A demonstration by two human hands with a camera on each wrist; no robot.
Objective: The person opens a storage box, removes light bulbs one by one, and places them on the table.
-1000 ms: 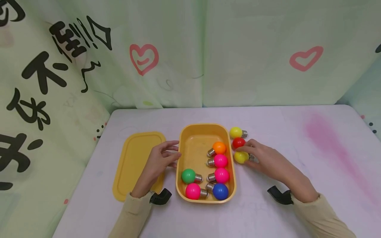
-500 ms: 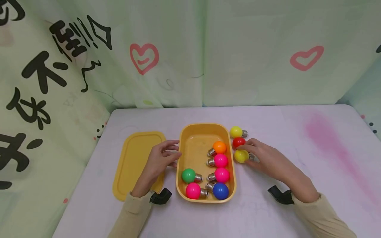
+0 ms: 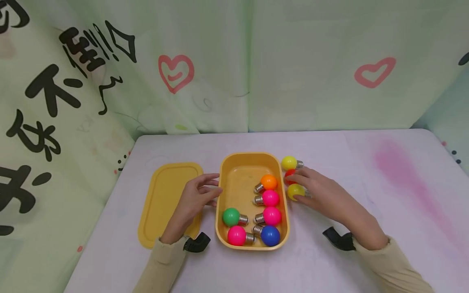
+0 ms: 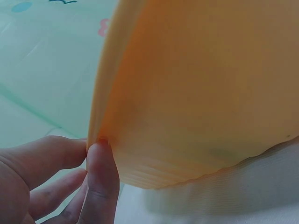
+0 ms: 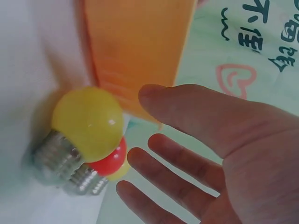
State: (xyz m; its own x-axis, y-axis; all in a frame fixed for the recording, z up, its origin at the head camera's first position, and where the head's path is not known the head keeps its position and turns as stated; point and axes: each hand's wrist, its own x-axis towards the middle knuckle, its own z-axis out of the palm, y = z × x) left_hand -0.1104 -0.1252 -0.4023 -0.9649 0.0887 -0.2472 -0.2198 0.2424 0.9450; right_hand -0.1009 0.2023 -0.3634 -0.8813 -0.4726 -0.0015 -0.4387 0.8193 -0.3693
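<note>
Along the right edge of your one yellow tray you count one orange bulb, two pink bulbs and, at the near right corner, one blue bulb; one green bulb by the left edge and a third pink bulb at the near left corner make six. On the surface past the tray's right edge you have two yellow bulbs and one red bulb, and past its left edge one yellow lid.

The box against my fingers is smooth yellow plastic, the lid matt; glossy light bulbs end in shiny, ridged metal bases; my creased sleeves are matt beige cloth.
</note>
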